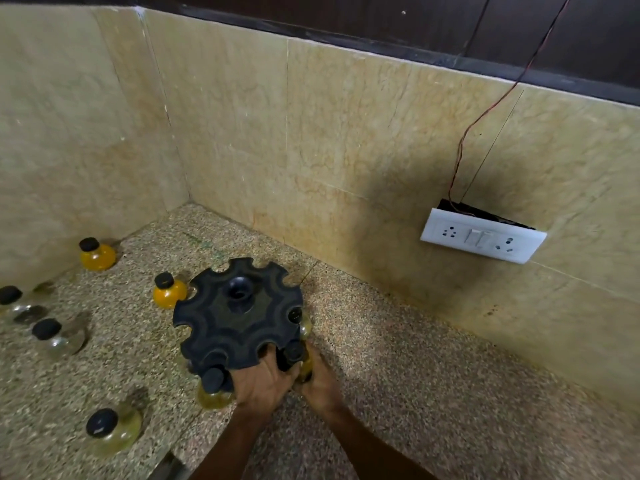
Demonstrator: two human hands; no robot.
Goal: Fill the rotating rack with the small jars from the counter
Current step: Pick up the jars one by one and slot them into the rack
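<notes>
The black rotating rack (239, 313) stands on the speckled counter, its notched top disc facing me. My left hand (261, 382) grips the rack's near edge. My right hand (318, 379) holds a black-capped jar (294, 353) at a near-right notch. Another jar (214, 386) of pale yellow contents hangs in a near-left notch, and a third jar (297, 315) sits in a notch on the right. Loose jars stand to the left: two orange ones (98, 254) (169, 292), a pale yellow one (112, 431) and two clear ones (57, 337) (15, 303).
Beige stone walls (311, 150) close the counter (433, 393) at the back and left, forming a corner. A white switch and socket plate (481, 239) hangs loose from the back wall at right, with thin wires running up from it.
</notes>
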